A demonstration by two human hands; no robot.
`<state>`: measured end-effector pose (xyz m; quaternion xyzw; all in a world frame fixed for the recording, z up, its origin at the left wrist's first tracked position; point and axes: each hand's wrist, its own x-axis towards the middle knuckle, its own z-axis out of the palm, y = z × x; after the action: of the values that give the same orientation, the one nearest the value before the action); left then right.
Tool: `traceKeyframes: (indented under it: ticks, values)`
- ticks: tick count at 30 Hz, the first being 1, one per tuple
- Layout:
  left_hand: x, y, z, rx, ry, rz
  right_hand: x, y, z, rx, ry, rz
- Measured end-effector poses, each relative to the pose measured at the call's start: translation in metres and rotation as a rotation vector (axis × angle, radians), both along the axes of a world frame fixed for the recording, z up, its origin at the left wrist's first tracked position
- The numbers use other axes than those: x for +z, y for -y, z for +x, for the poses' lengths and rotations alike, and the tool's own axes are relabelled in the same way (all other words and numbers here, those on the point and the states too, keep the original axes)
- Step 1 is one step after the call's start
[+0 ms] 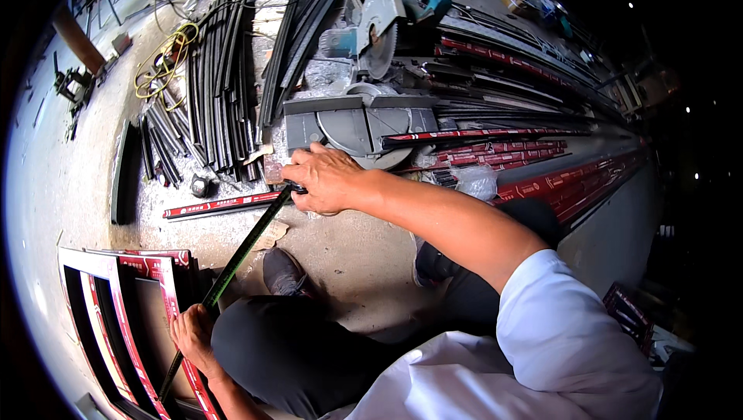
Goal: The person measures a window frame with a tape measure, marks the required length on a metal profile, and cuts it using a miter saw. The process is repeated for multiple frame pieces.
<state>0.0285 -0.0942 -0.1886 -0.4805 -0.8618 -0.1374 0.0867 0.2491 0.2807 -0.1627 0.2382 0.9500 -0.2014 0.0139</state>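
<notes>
A long dark tape measure with a green-edged blade runs slantwise between my hands. My right hand grips its upper end with curled fingers, just in front of the saw base; a small black part shows under the fingers. Lower left, my left hand is closed on the blade beside my knee. Past that hand the blade continues down across several rectangular frames with red-and-white film on their bars. Behind the upper end of the blade lies a red-labelled dark profile bar on the floor.
A miter saw with a raised toothed blade stands ahead on its grey base. Dark metal profiles lie to its left, red-wrapped profiles to its right. A yellow cable coils at far left. My shoe rests below the bar.
</notes>
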Motion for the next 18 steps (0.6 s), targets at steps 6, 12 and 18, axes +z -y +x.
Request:
traceKeyframes:
  ticks: [6,12,18]
  values:
    - [0.024,-0.102,0.013,-0.251,-0.073,0.118,-0.002,-0.055,0.133,-0.196,0.086,-0.078]
    - [0.107,-0.156,0.025,-0.340,0.165,0.012,0.027,-0.100,0.224,-0.250,0.300,-0.166]
    - [0.136,-0.196,0.032,-0.427,0.421,-0.182,-0.002,-0.118,0.275,-0.313,0.406,-0.325]
